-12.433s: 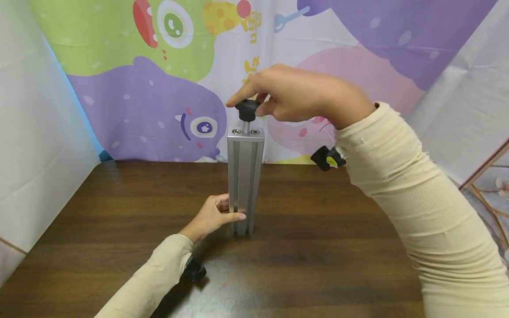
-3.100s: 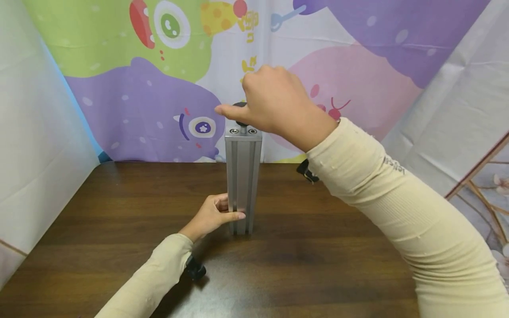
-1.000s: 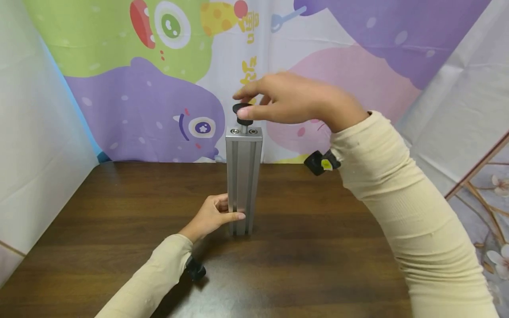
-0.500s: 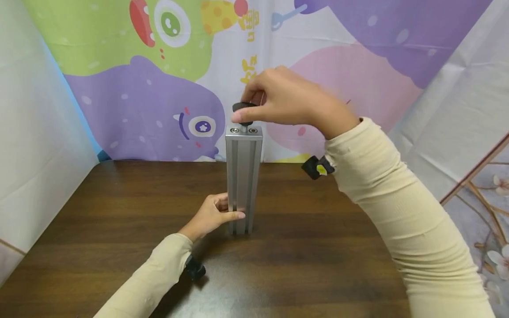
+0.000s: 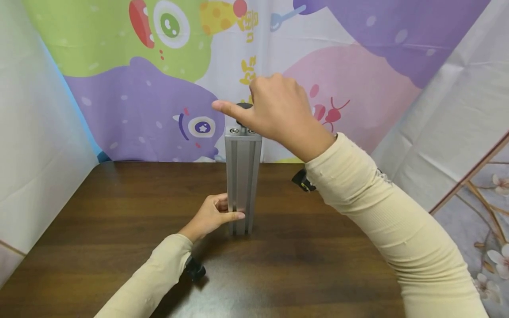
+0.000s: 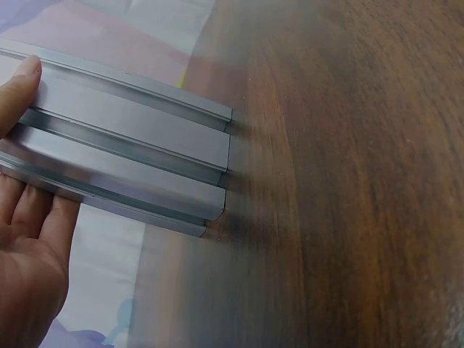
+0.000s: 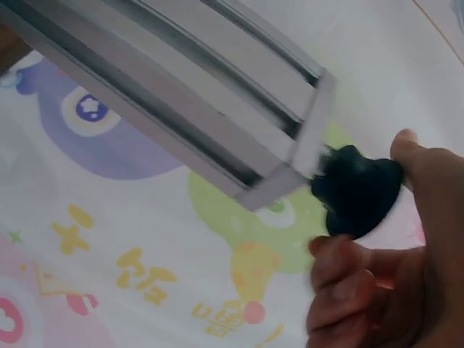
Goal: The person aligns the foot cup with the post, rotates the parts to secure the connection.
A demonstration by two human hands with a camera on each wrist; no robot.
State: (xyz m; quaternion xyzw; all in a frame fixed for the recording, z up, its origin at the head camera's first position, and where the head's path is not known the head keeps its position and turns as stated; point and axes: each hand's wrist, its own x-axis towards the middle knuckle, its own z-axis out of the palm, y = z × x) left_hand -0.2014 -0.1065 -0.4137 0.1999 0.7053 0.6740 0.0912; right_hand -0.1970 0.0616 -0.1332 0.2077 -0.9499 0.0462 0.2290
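Observation:
An upright silver aluminium profile (image 5: 243,176) with grooved sides stands on the wooden table. My left hand (image 5: 208,216) grips it low down, thumb across the front face and fingers round the far side; in the left wrist view its foot meets the tabletop. A black lobed knob screw (image 7: 359,190) sits on the profile's top end plate, a short metal stem between them. My right hand (image 5: 278,108) is at this knob, fingers curled about it and thumb stretched out to the left. In the head view the hand covers most of the knob.
Two small round bolts show on the end plate, one bolt (image 5: 234,130) left of the stem. Behind the table (image 5: 318,256) hangs a cartoon-printed curtain (image 5: 159,115). White cloth (image 5: 24,132) bounds the left side. A black strap mount (image 5: 195,268) is on the left wrist.
My right hand has turned at the wrist around the knob: the thumb has swung out to the left and the back of the hand now faces me. The left hand and profile have stayed put.

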